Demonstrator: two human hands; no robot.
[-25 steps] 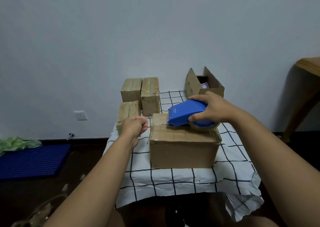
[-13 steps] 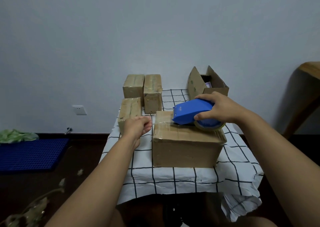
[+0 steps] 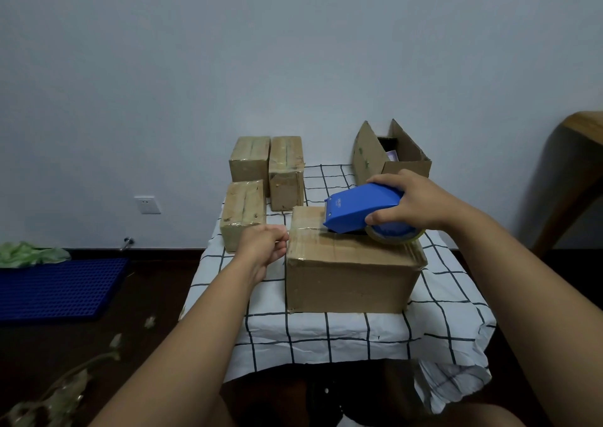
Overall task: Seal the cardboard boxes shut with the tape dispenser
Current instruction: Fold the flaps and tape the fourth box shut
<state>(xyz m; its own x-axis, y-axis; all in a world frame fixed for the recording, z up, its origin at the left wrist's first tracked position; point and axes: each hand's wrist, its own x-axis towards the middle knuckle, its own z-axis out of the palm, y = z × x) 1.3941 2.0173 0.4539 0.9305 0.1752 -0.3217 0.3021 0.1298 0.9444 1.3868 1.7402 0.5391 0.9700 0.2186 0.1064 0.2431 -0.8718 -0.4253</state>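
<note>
Head view: my right hand [image 3: 414, 203] grips the blue tape dispenser [image 3: 360, 211], fingers over its top and thumb on the near side, with the tape roll [image 3: 394, 235] below my palm. The dispenser rests on top of the closed cardboard box [image 3: 350, 273] that stands near the front edge of the tabletop [image 3: 440, 315], its nose pointing to the box's left side, where a shiny strip of clear tape lies across the top. My left hand [image 3: 264, 247] is curled, its fingertips pinched at the upper left edge of this box, right at the tape's end; I cannot tell whether they actually hold the tape. A white cloth with a dark grid covers the tabletop and hangs crumpled off the front right corner. Toward the back left corner stand three sealed boxes [image 3: 261, 178], two side by side at the rear and one in front of them along the left edge. At the back right corner sits an open box [image 3: 391, 159] with its flaps raised. On the floor to the left lies a blue mat [image 3: 58, 288].
</note>
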